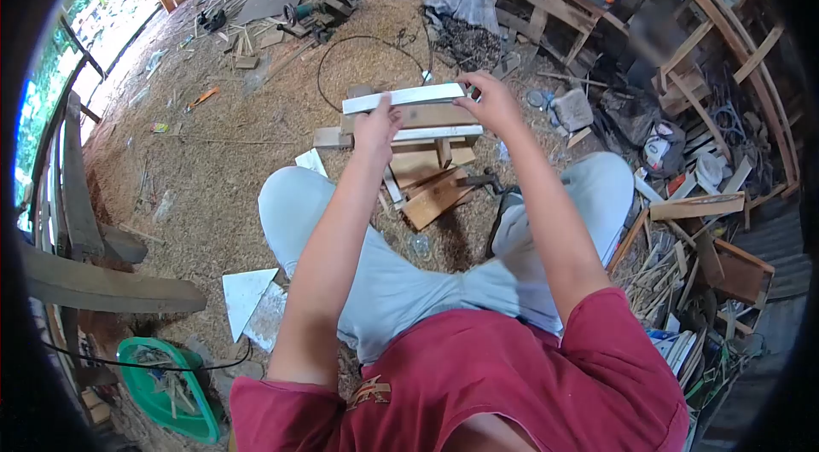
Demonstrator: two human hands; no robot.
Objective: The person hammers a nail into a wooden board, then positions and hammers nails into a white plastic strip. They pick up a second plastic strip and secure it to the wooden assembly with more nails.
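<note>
A short wooden strip with a white face (pixel 405 97) is held up crosswise in front of me. My left hand (pixel 378 122) is closed on it near its left end, thumb against the white face. At the right end, my right hand (pixel 493 102) grips it between thumb and fingers; a small dark thing shows by those fingers, too hidden to name. Just below the strip is a wooden work stand (pixel 418 164) with a second white-edged strip (pixel 437 133) lying across it. A metal clamp or crank (pixel 485 181) sits at the stand's right side, between my knees.
Sawdust covers the floor. A green basket (pixel 128 358) with wood scraps stands at lower left, near white board pieces (pixel 247 298). An orange tool (pixel 204 97) lies farther left. A black cable (pixel 321 68) loops behind the stand. Scrap wood (pixel 698 206) is piled on the right.
</note>
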